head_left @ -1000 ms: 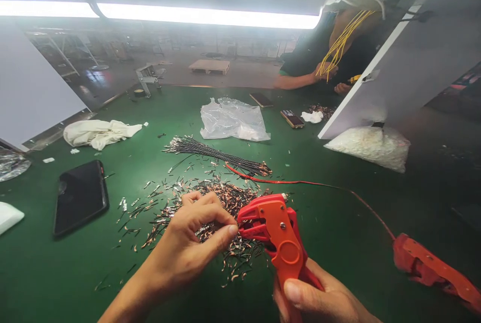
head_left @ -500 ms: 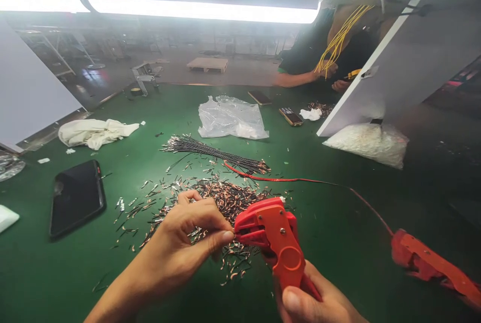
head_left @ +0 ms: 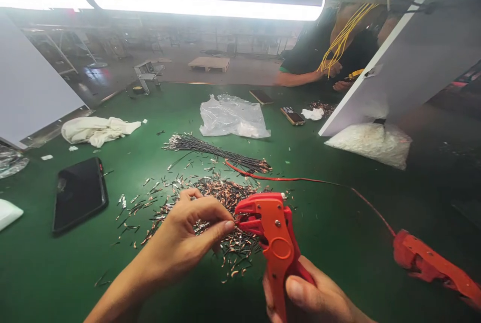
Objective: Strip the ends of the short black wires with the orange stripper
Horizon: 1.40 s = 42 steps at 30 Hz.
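Observation:
My right hand [head_left: 313,290] is wrapped round the handles of a red and orange wire stripper [head_left: 276,237]. The tool's jaws point left and stand apart. At their mouth, my left hand [head_left: 199,227] pinches thumb and forefinger on a thin wire [head_left: 236,222], of which only a tiny tip shows; the rest is hidden by the fingers. Below and behind both hands spreads a pile of short black wire scraps [head_left: 221,187] with bare copper ends. A bundle of long black wires [head_left: 218,152] with stripped ends lies just beyond the pile.
A second red stripper [head_left: 432,263] lies at right, with a red cord [head_left: 293,179] running from it. Left is a black phone [head_left: 79,195] and a cream cloth [head_left: 97,131]. Farther back are a clear plastic bag [head_left: 233,118] and a co-worker's hand [head_left: 332,69] holding yellow wires.
The stripper's jaws have opened wider, and the tool has shifted slightly left and turned more upright. My left hand keeps its pinch at the jaws. The whole view has shifted slightly.

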Each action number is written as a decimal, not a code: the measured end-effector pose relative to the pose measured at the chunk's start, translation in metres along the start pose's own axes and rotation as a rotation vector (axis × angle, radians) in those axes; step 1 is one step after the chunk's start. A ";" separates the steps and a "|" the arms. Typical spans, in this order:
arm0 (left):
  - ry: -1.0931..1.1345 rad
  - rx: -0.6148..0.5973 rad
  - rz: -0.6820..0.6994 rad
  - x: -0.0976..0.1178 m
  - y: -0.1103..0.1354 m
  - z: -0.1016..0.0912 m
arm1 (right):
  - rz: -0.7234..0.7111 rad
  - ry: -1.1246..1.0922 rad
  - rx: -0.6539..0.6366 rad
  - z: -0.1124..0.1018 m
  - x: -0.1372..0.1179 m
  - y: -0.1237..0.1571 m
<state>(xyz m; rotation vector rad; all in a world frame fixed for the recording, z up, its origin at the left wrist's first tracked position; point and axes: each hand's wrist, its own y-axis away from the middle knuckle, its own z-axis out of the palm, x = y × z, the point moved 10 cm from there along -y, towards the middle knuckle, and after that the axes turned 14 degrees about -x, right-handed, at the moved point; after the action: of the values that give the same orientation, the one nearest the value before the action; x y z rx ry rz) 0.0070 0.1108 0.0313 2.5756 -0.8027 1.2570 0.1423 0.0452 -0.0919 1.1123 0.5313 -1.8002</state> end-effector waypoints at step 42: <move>-0.093 -0.091 0.200 0.011 -0.006 0.064 | -0.501 1.446 0.757 0.025 -0.120 0.052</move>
<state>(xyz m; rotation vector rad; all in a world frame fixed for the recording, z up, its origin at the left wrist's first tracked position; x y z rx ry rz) 0.0594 0.0877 0.0000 2.5487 -1.1333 1.1276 0.1954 0.0596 0.0295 3.0273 1.0155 -1.2742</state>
